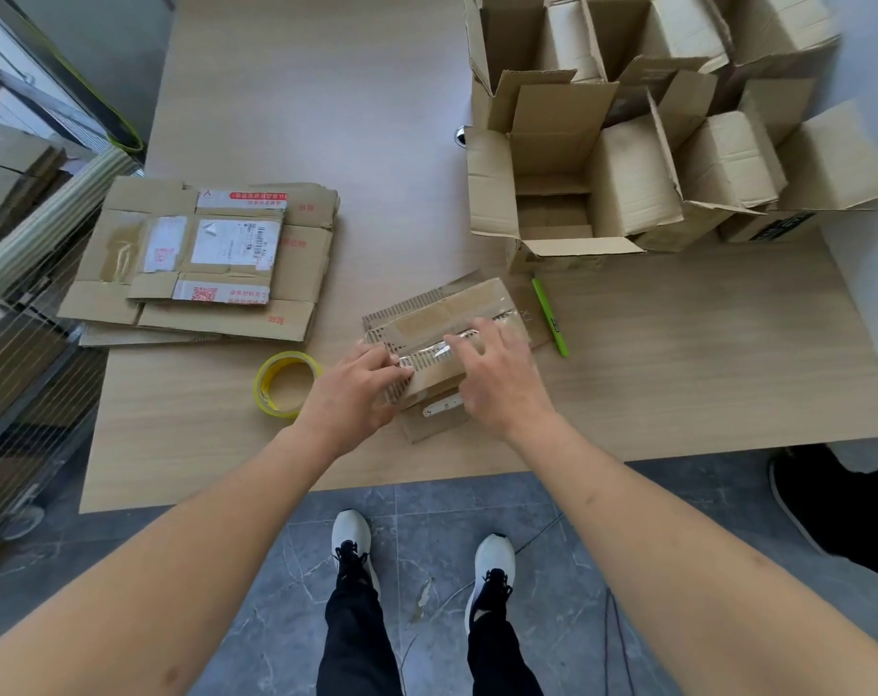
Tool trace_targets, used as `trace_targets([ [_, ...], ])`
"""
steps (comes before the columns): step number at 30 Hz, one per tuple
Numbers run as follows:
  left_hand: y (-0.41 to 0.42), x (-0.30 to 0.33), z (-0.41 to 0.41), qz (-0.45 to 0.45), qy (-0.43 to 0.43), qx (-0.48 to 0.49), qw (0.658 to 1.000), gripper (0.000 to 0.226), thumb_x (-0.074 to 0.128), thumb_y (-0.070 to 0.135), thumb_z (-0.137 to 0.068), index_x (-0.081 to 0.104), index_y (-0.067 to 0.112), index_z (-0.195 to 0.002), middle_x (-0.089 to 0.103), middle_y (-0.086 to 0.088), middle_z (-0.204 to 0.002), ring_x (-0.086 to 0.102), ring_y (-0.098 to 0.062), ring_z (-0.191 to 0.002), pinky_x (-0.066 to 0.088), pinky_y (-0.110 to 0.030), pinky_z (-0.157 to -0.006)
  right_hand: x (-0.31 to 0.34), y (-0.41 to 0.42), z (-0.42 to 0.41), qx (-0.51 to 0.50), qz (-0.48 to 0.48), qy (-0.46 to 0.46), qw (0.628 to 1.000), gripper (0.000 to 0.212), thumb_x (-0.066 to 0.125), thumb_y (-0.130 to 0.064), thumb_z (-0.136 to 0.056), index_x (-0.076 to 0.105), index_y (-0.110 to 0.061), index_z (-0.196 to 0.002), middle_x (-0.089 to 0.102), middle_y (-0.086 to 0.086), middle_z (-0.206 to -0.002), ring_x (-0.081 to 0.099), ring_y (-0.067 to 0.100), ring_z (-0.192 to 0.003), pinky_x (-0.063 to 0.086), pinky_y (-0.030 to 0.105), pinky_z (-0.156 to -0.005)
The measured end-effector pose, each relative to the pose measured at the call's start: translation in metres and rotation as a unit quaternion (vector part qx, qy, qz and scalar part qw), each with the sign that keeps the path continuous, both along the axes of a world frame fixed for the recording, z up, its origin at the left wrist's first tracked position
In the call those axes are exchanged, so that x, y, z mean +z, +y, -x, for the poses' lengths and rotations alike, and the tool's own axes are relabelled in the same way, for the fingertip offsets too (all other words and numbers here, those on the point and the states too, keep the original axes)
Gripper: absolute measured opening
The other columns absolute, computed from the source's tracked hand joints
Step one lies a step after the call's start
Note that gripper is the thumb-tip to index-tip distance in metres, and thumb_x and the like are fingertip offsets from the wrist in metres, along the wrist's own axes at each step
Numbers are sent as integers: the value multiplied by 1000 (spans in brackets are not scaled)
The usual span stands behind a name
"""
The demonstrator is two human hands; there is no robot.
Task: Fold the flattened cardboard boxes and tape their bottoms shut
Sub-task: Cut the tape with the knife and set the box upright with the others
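Your fingers (469, 339) on the right hand (497, 379) are spread and fairly straight, pressing down on the top of the small cardboard box (442, 334); your left hand (354, 389) curls its fingers around the box's near left edge and holds it. The box sits near the front edge of the tabletop (301, 92), in front of you. It is worn brown cardboard with rows of dark dashes printed along the flap edges, patches of old brown tape, and a strip of glossy clear tape running along the seam under your hands.

A yellow-rimmed tape roll (287, 383) lies just left of your left hand, and a green pen (549, 316) lies just right of the box. A stack of flattened boxes (211, 258) with white labels lies to the far left; a cluster of folded open boxes (652, 128) fills the far right corner. The tabletop is pale wood grain, over a grey tiled floor (426, 570).
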State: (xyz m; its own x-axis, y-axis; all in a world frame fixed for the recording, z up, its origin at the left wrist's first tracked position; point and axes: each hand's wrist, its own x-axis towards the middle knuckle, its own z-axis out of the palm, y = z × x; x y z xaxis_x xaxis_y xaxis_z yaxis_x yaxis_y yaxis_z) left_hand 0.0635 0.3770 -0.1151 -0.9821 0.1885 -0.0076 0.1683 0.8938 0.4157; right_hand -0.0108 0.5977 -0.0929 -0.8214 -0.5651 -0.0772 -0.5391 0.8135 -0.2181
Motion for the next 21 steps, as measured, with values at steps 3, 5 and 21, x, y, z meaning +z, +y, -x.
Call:
trace_targets([
  [3, 5, -2, -2, -16, 13, 14, 1000, 62, 97, 12, -57, 76, 13, -115, 68, -6, -107, 66, -34, -98, 59, -39, -79, -7, -7, -17, 61, 73, -12, 995, 32, 77, -18, -75, 70, -17, -106, 58, 7, -114, 55, 29, -101, 52, 45, -86],
  [5, 6, -5, -3, -26, 24, 17, 999, 59, 97, 11, -60, 76, 10, -116, 68, -8, -108, 67, -35, -98, 60, -40, -79, -11, -16, -24, 52, 82, -11, 995, 29, 81, -31, -77, 68, -19, -99, 58, 2, -106, 54, 24, -96, 52, 41, -82],
  [21, -31, -1, -12, -44, 2, -17, 999, 65, 81, -8, -73, 69, 11, -134, 60, -12, -142, 61, -39, -124, 54, -50, -103, -25, -20, -48, 25, 55, -23, 998, 67, 80, -50, -80, 54, -25, -136, 42, 8, -145, 40, 25, -142, 61, 42, -63],
])
